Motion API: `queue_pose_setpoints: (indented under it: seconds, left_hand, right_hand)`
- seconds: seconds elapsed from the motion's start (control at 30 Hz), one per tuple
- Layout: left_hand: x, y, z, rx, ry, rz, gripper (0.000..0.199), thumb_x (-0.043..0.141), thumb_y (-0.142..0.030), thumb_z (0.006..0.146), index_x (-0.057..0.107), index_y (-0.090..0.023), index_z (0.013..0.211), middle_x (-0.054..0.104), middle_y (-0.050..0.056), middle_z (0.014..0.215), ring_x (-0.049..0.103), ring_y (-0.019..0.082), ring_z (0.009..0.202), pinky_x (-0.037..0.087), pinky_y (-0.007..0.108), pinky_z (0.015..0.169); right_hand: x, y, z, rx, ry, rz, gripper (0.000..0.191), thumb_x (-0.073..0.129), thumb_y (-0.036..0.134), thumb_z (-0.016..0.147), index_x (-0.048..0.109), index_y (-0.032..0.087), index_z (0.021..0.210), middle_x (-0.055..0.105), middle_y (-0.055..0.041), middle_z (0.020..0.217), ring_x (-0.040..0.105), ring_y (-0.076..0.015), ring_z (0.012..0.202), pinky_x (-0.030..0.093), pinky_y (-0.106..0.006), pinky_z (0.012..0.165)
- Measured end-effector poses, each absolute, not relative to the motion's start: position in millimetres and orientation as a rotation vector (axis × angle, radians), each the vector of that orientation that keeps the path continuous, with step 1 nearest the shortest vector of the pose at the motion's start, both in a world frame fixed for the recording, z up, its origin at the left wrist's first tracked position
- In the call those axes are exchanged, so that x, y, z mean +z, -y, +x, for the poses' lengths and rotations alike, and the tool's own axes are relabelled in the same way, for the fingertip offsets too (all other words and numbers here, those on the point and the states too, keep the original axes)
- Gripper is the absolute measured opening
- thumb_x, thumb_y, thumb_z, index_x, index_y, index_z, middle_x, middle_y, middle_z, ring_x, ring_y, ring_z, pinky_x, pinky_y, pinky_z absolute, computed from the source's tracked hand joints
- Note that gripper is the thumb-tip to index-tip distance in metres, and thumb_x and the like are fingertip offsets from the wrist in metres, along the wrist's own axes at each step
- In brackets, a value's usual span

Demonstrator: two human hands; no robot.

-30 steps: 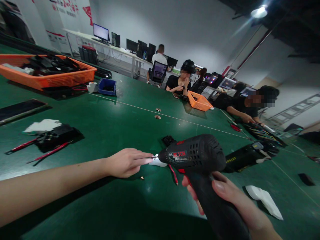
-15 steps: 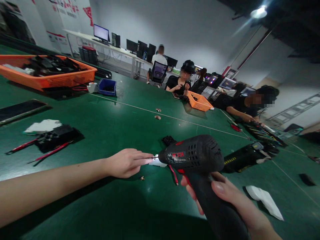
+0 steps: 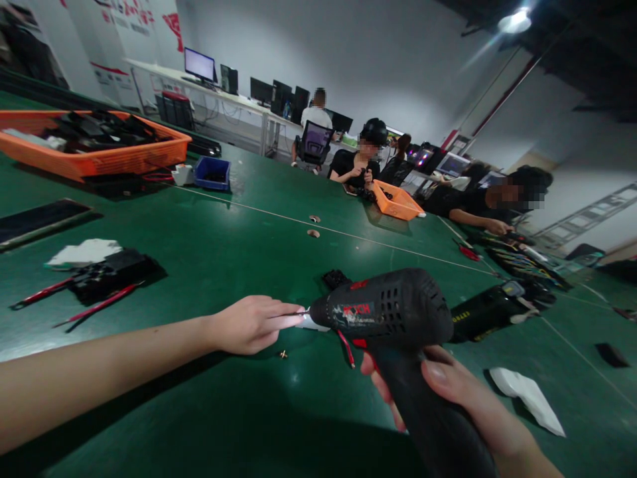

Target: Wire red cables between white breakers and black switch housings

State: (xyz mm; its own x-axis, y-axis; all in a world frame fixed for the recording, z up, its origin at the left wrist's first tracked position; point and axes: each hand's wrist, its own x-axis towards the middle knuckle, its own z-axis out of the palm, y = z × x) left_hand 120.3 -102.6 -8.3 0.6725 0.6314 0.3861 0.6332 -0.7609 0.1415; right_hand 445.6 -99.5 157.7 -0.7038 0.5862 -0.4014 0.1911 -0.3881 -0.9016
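Observation:
My right hand [image 3: 462, 392] is wrapped round the handle of a black and red cordless drill [image 3: 388, 309]. The drill points left, and its thin bit reaches the fingertips of my left hand [image 3: 256, 323]. Those fingers are pressed together at the bit's tip; what they pinch is too small to make out. Just behind the tip, a white part [image 3: 316, 324] is partly covered by the drill's nose. A red wire [image 3: 345, 348] sticks out below the drill, and a black part [image 3: 336, 279] shows behind it. Small brass screws [image 3: 283, 354] lie on the green table [image 3: 223, 411].
On the left are an orange basket [image 3: 119, 157] of black parts, a blue bin [image 3: 213, 174] and a black module [image 3: 112, 272] with red leads. A dark bottle-like object [image 3: 482, 315] and a white piece [image 3: 527, 395] lie at right. Two co-workers sit across the table.
The drill has turned and shifted slightly to the right. My left hand stays in place. The co-worker at far right has moved a hand.

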Motion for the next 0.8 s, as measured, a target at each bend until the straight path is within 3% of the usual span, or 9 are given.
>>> queue_pose_setpoints:
  seconds: [0.17, 0.37, 0.6, 0.8]
  left_hand:
    - [-9.1, 102.3, 121.0, -0.619, 1.125, -2.884, 0.051, 0.045, -0.023, 0.093, 0.042, -0.020, 0.144, 0.056, 0.014, 0.141, 0.064, 0.024, 0.103, 0.052, 0.040, 0.088]
    - [-6.4, 102.1, 121.1, -0.659, 1.128, -2.886, 0.053, 0.046, -0.022, 0.093, 0.041, -0.022, 0.145, 0.057, 0.012, 0.141, 0.065, 0.022, 0.101, 0.051, 0.036, 0.088]
    - [-6.4, 102.7, 119.4, -0.666, 1.089, -2.883, 0.055, 0.044, -0.022, 0.094, 0.037, -0.022, 0.149, 0.056, 0.012, 0.143, 0.065, 0.022, 0.104, 0.051, 0.036, 0.087]
    - [-10.0, 102.3, 120.0, -0.606, 1.122, -2.878, 0.055, 0.045, -0.024, 0.093, 0.037, -0.022, 0.148, 0.057, 0.012, 0.141, 0.065, 0.024, 0.104, 0.051, 0.038, 0.087]
  right_hand:
    - [159.7, 101.6, 446.1, 2.188, 1.626, -1.017, 0.061, 0.070, 0.060, 0.077, 0.066, 0.015, 0.119, 0.069, -0.0110, 0.097, 0.066, -0.0192, 0.071, 0.055, -0.033, 0.070]
    - [165.9, 105.7, 444.6, 2.163, 1.637, -1.036, 0.062, 0.069, 0.058, 0.078, 0.064, 0.016, 0.123, 0.068, -0.0123, 0.102, 0.067, -0.0244, 0.086, 0.057, -0.036, 0.075]
    - [161.5, 101.9, 444.1, 2.163, 1.578, -1.079, 0.060, 0.070, 0.059, 0.080, 0.067, 0.014, 0.119, 0.069, -0.0118, 0.099, 0.067, -0.0197, 0.074, 0.058, -0.033, 0.071]
    - [156.5, 100.3, 443.0, 2.212, 1.548, -0.986, 0.059, 0.068, 0.058, 0.082, 0.065, 0.014, 0.121, 0.069, -0.0134, 0.102, 0.067, -0.0201, 0.075, 0.058, -0.032, 0.069]
